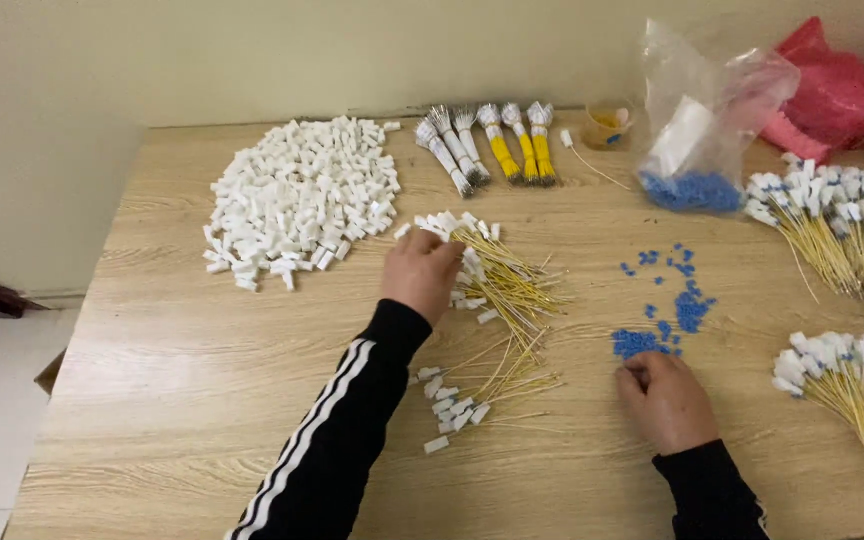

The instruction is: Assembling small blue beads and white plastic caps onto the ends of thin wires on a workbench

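Pale wood-grain worktop point(202, 400) against cream wall. Left hand point(420, 272) curled on yellow wires point(507, 285) mid-worktop; right hand point(667, 400) pinching small blue beads point(635, 343). White plastic blocks point(297, 195) heaped near far edge.

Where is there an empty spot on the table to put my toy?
Bare wood lies near the front edge of the table, below the white plastic pieces and beside the left hand. The right side is crowded with yellow wires and blue beads.

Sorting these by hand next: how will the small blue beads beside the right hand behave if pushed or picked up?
The blue beads are tiny and already scattered, so they would likely skid or roll apart. They look very light, and probably hard to pinch singly by the right hand.
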